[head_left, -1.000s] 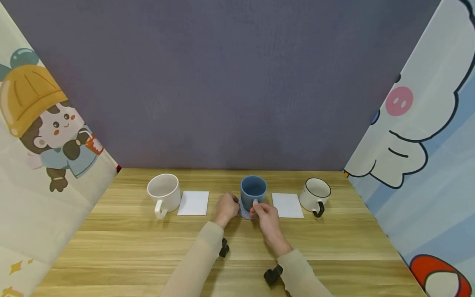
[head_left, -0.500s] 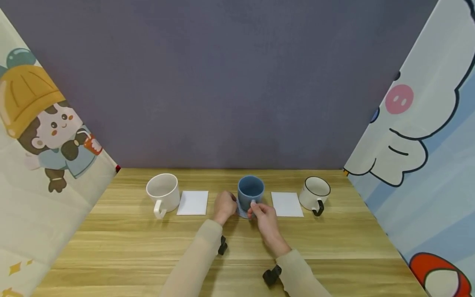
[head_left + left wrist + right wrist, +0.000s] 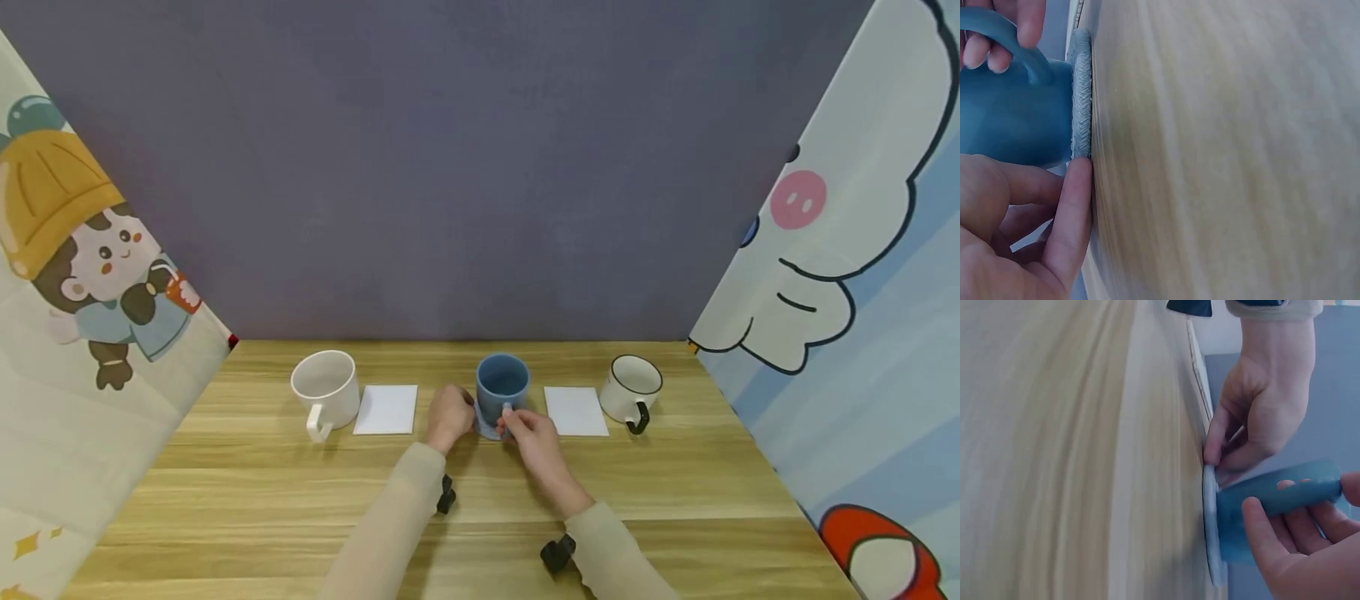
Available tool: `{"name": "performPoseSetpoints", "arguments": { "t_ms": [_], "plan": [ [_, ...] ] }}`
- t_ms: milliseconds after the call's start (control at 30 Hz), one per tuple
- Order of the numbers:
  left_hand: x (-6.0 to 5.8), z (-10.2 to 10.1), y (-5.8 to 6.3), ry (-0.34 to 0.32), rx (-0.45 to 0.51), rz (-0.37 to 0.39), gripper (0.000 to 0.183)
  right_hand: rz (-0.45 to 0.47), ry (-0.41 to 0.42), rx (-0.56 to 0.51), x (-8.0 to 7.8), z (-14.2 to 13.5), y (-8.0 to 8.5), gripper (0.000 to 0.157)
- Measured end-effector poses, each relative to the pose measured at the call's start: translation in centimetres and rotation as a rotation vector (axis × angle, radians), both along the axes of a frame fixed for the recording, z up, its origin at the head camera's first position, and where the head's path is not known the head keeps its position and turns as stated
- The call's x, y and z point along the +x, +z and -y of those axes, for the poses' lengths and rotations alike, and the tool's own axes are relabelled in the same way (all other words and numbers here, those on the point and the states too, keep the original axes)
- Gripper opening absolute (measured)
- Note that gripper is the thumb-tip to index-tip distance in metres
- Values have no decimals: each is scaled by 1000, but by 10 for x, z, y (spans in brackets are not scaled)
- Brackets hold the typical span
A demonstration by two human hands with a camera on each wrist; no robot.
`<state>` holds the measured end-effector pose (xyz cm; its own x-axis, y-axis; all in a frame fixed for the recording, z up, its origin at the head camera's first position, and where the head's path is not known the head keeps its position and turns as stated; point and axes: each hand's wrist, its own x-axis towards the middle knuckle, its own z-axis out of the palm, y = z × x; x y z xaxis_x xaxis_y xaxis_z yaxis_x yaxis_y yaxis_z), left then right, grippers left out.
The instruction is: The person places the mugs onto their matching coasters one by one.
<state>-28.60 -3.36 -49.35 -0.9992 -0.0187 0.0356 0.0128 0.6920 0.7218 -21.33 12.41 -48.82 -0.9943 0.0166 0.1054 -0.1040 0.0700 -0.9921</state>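
A blue mug (image 3: 501,385) stands upright on a round grey-blue woven coaster (image 3: 488,431) at the middle of the table. My right hand (image 3: 536,442) grips the mug's handle (image 3: 1007,37), thumb on top and fingers curled under it. My left hand (image 3: 451,417) is at the coaster's left side. In the left wrist view a fingertip (image 3: 1077,172) meets the coaster's edge, and the other fingers bend close to the mug's base. The right wrist view shows the left hand pinching the coaster's rim beside the mug (image 3: 1285,494).
A white mug (image 3: 327,392) stands at the left beside a white square card (image 3: 386,409). On the right are another white square card (image 3: 576,411) and a white mug with black rim and handle (image 3: 632,390). A dark grey panel (image 3: 465,183) rises behind the wooden table (image 3: 262,500).
The whole scene shifts slightly left in the head view. Both hands keep their places at the mug and the coaster.
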Motion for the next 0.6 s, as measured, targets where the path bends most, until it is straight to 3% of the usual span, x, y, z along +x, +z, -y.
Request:
{"name": "performPoseSetpoints", "arguments": {
  "t_ms": [233,400,600],
  "plan": [
    [1,-1,-1,11,-19,3,19,-37,-2,151,3,-22,6,18],
    [1,-2,0,8,-26,-3,19,-59,16,322,8,-42,17,15],
    [1,-3,2,0,-36,-18,20,-160,7,480,13,-64,26,11]
  ]
}}
